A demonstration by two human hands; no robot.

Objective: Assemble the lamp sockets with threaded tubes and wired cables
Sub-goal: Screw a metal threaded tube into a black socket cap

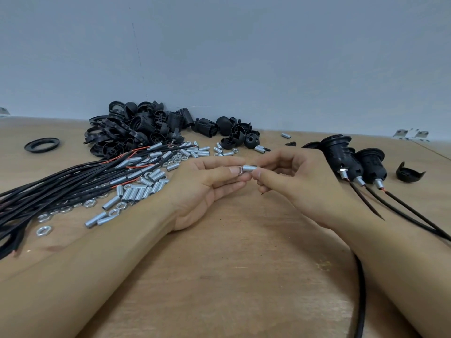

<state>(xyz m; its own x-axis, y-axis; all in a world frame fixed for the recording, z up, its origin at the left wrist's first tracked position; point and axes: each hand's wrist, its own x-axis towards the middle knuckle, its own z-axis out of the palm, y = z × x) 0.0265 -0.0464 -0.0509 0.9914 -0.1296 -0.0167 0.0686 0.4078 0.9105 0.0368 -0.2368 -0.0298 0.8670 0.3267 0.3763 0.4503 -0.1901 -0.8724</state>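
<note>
Over the middle of the wooden table, my right hand pinches a short silver threaded tube by its right end. My left hand pinches a small silver nut at the tube's left end. Both hands hover just above the table. Three assembled black sockets with tubes and black cables lie to the right of my right hand. Loose threaded tubes and nuts lie scattered left of my left hand, beside a bundle of black wired cables.
A heap of black socket parts sits at the back left near the wall. A black ring lies alone at far left. A black cap lies at the right. A black cable runs under my right forearm.
</note>
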